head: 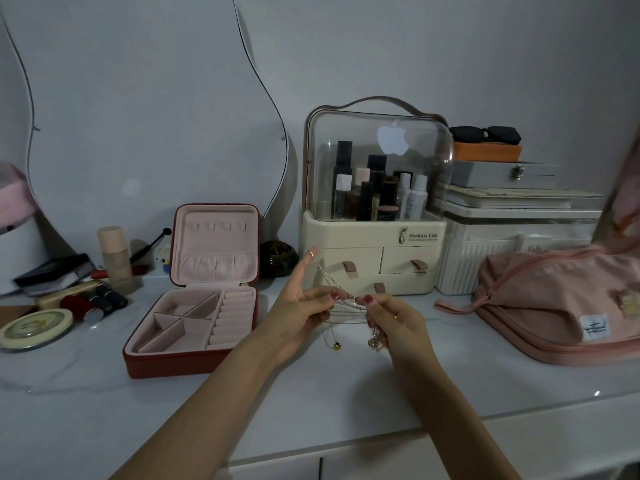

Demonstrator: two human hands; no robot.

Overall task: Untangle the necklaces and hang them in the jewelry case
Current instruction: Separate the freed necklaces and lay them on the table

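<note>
Head view
Hard to make out: the necklaces (346,301) are thin chains bunched between the two hands; how many there are cannot be told, perhaps three.
Left hand (304,306): raised over the white counter (311,393), index finger pointing up with a chain looped over it, thumb and another finger pinching the strands.
Right hand (394,323): fingers curled, pinching the chains; small pendants dangle below.
Jewelry case (194,299): open, lid upright, left of the hands, hooks bare.
Surroundings: cream cosmetics organizer (374,251) behind, pink bag (554,306) at right.
</note>
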